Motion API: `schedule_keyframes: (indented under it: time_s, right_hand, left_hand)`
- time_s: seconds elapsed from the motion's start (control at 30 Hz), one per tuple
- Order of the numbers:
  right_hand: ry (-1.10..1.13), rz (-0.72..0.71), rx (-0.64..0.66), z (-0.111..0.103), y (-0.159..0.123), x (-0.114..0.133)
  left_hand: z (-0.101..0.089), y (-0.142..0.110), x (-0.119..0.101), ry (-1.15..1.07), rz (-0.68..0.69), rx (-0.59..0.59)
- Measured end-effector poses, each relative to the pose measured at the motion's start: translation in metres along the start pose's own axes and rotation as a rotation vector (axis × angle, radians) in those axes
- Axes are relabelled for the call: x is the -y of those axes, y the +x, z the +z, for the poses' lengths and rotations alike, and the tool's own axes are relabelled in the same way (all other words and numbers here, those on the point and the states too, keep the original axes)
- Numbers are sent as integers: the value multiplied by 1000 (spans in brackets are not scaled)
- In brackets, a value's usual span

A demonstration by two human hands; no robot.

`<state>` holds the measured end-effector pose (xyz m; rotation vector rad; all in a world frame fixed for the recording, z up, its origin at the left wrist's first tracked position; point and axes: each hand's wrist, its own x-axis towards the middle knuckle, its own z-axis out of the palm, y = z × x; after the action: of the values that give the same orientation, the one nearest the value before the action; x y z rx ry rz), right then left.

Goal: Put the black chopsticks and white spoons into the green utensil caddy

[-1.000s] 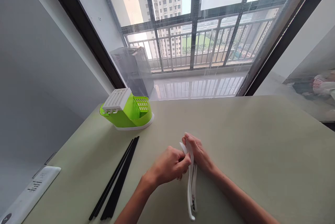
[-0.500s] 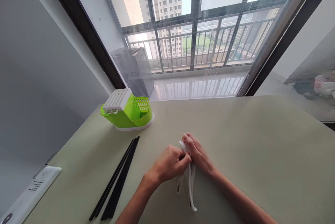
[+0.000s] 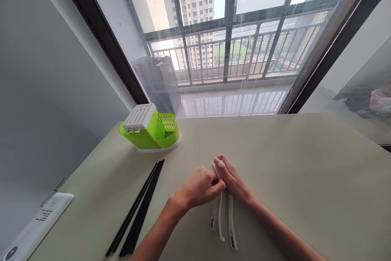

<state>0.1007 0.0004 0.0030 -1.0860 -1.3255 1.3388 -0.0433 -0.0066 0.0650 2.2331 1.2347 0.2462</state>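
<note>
Both of my hands meet at the middle of a pale green table. My left hand and my right hand are closed together on the top ends of several white spoons. The spoons' handles fan out toward me and rest on the table. Black chopsticks lie in a bundle to the left of my left arm. A green cutlery holder with a white slotted lid stands at the table's far left.
A white device lies at the near left edge. A wall runs along the left side. Behind the table is a large window with a dark grey bin on the balcony floor outside.
The white spoons, held as a tight bundle a second ago, have spread apart at their lower ends. My hands stay in the same spot.
</note>
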Motion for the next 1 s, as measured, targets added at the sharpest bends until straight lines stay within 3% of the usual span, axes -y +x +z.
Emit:
schedule_keyframes:
  time_s: [0.17, 0.37, 0.5, 0.63, 1.0]
  right_hand:
    - [27, -36, 18, -2, 1, 0]
    - [123, 112, 90, -3, 1, -2]
    - [92, 61, 68, -3, 1, 1]
    - [56, 34, 37, -4, 0, 5]
    - [-15, -42, -28, -3, 0, 1]
  left_hand:
    - [-7, 4, -6, 49, 57, 61]
    - [-11, 6, -4, 103, 94, 125]
    - [-8, 7, -1, 239, 159, 160]
    - [-1, 4, 2, 287, 150, 127]
    - [10, -12, 2, 129, 7, 27]
